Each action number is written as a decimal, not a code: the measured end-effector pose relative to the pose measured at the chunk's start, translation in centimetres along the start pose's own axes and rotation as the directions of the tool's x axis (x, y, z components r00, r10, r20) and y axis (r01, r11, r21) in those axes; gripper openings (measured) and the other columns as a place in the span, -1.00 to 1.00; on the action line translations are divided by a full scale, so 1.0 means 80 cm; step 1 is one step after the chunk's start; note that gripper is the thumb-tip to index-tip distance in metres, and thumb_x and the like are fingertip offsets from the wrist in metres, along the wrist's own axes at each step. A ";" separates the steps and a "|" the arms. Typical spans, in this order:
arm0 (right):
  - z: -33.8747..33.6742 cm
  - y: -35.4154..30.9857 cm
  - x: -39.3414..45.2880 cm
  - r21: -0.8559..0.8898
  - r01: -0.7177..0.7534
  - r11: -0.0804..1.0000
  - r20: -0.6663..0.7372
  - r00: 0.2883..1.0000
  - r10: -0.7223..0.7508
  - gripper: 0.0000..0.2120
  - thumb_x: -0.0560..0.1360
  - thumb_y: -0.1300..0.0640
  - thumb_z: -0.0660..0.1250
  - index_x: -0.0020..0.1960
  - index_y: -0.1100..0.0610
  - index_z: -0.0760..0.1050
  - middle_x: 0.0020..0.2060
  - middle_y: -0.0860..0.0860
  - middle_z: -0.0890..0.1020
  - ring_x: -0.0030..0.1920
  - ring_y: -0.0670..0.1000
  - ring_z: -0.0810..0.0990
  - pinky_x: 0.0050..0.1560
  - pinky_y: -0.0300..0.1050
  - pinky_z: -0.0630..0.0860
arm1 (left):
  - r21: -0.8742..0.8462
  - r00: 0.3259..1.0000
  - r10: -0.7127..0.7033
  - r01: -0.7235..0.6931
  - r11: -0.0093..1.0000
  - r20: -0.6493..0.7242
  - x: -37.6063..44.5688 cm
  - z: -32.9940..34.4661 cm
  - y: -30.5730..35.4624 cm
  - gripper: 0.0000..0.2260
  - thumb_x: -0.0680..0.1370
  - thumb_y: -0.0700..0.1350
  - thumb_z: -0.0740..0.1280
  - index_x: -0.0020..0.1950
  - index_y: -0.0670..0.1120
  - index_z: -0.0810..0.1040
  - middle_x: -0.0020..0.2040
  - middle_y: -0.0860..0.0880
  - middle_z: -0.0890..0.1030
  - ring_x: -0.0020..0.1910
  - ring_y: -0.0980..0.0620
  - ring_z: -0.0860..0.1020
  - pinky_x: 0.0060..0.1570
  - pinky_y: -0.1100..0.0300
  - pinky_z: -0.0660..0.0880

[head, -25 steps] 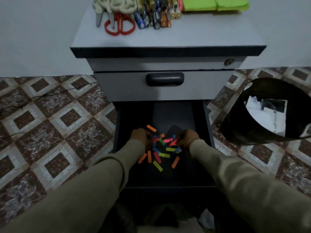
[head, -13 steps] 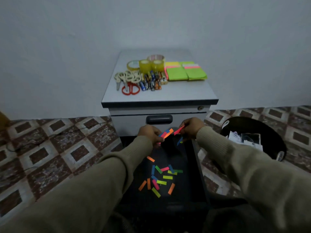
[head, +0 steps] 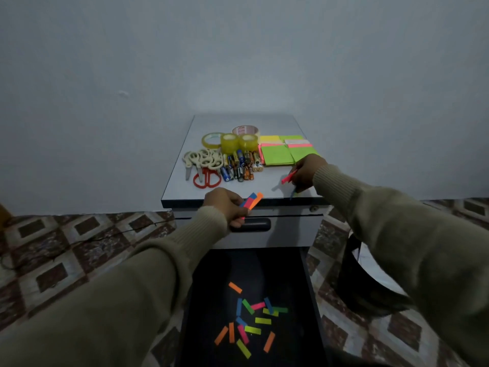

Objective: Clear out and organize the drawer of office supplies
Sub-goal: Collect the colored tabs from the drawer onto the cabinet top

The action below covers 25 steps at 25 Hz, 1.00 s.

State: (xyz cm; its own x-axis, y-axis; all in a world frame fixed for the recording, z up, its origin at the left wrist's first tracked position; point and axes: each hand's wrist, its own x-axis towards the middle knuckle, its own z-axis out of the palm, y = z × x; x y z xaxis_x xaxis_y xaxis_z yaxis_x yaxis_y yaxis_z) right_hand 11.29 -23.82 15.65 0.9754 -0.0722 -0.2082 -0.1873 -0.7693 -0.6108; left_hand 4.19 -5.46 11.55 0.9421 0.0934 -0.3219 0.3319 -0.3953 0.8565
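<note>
Grey cabinet worktop point(head: 185, 186) waits: both hands pinch coloured paper strips point(head: 251, 201); right hand point(head: 307, 172) should lay its strips flat beside the sticky notes point(head: 280, 154), left hand point(head: 227, 206) afterwards.

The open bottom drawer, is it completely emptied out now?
No, the open bottom drawer has many coloured paper strips scattered on its dark floor.

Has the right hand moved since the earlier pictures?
Yes. The right hand, holding a pink strip, rose from the open drawer to the cabinet top.
</note>
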 end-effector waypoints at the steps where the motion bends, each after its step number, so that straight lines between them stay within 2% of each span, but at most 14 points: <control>1: 0.004 -0.002 0.012 -0.048 0.002 0.999 -0.001 1.000 -0.002 -0.77 0.41 0.33 0.41 0.06 0.29 0.59 -0.05 0.12 0.64 -0.09 0.06 0.65 0.02 -0.05 0.60 | -0.013 1.000 -0.002 0.002 1.000 0.004 0.005 -0.003 0.004 -0.70 0.44 -0.31 0.40 0.16 -0.26 0.52 -0.20 -0.16 0.57 -0.39 0.04 0.53 -0.38 0.30 0.55; 3: 0.009 -0.008 0.027 -0.073 0.000 0.997 -0.004 1.000 0.000 -0.78 0.44 0.32 0.38 0.08 0.27 0.59 0.00 0.15 0.65 -0.05 0.09 0.66 0.03 -0.01 0.61 | 0.000 1.000 0.002 -0.002 1.000 0.011 0.013 -0.007 0.012 -0.71 0.44 -0.31 0.41 0.15 -0.26 0.52 -0.21 -0.17 0.58 -0.39 0.04 0.53 -0.34 0.28 0.56; 7: 0.011 -0.022 0.044 -0.069 0.035 0.997 0.031 0.999 -0.033 -0.78 0.48 0.34 0.32 0.11 0.26 0.58 0.04 0.19 0.62 -0.12 0.09 0.62 -0.06 -0.01 0.62 | 0.014 1.000 0.013 -0.013 1.000 0.018 0.030 -0.010 0.021 -0.70 0.44 -0.31 0.40 0.17 -0.26 0.51 -0.18 -0.19 0.59 -0.35 0.00 0.55 -0.15 0.16 0.60; 9: 0.010 -0.027 0.046 -0.093 0.065 0.994 0.045 0.997 -0.061 -0.76 0.48 0.33 0.31 0.14 0.24 0.56 0.09 0.19 0.58 -0.09 0.11 0.58 -0.09 -0.06 0.62 | 0.016 0.999 0.027 -0.027 1.000 0.017 0.037 -0.010 0.026 -0.70 0.45 -0.30 0.39 0.17 -0.26 0.51 -0.19 -0.18 0.58 -0.37 0.02 0.54 -0.17 0.17 0.59; 13: 0.008 -0.020 0.053 -0.163 0.127 0.978 0.025 0.992 -0.125 -0.75 0.50 0.34 0.27 0.14 0.20 0.57 0.16 0.17 0.54 0.00 0.11 0.54 0.13 -0.04 0.55 | 0.012 0.999 0.023 -0.023 1.000 0.034 0.044 -0.002 0.034 -0.72 0.45 -0.31 0.39 0.15 -0.26 0.49 -0.21 -0.17 0.55 -0.37 0.01 0.50 -0.29 0.21 0.52; 17: 0.004 -0.010 0.063 -0.181 0.149 0.972 -0.052 0.986 -0.161 -0.74 0.52 0.38 0.21 0.10 0.18 0.58 0.13 0.16 0.58 -0.07 0.06 0.55 0.07 -0.07 0.57 | 0.080 0.998 0.053 -0.057 0.995 0.043 0.057 0.006 0.048 -0.69 0.45 -0.27 0.40 0.18 -0.26 0.50 -0.12 -0.20 0.59 -0.32 0.01 0.54 -0.19 0.18 0.57; 21: 0.004 -0.003 0.069 -0.154 0.150 0.977 -0.065 0.985 -0.162 -0.71 0.48 0.42 0.25 0.09 0.13 0.56 0.16 0.14 0.55 0.05 0.13 0.60 -0.11 -0.03 0.63 | 0.076 0.998 0.049 -0.052 0.996 0.033 0.067 0.013 0.061 -0.69 0.46 -0.28 0.39 0.18 -0.27 0.50 -0.10 -0.23 0.59 -0.34 -0.01 0.53 -0.26 0.20 0.55; 23: 0.006 -0.003 0.067 -0.133 0.160 0.978 -0.048 0.985 -0.168 -0.67 0.47 0.44 0.26 0.11 0.11 0.55 0.20 0.11 0.53 0.13 0.11 0.56 -0.32 -0.17 0.60 | 0.069 0.999 0.035 -0.036 0.997 0.019 0.071 0.014 0.063 -0.71 0.45 -0.31 0.39 0.16 -0.27 0.49 -0.14 -0.23 0.58 -0.35 -0.03 0.52 -0.28 0.18 0.54; 25: 0.003 -0.004 0.066 0.020 0.190 0.982 -0.070 0.980 -0.188 -0.67 0.49 0.44 0.20 0.11 0.11 0.55 0.21 0.09 0.52 0.11 0.11 0.55 -0.43 -0.20 0.59 | 0.081 0.999 0.035 -0.036 0.996 0.006 0.076 0.014 0.065 -0.73 0.45 -0.32 0.39 0.13 -0.28 0.49 -0.22 -0.22 0.56 -0.38 -0.04 0.50 -0.37 0.19 0.49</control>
State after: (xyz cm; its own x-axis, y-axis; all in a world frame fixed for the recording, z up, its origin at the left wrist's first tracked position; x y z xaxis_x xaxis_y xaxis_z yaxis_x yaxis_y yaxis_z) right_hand 16.44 -23.78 14.55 0.9989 0.0295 -0.0352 -0.0008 -0.7559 -0.6547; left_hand 11.58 -7.96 13.62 0.9530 0.0740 -0.2939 0.2932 -0.4714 0.8318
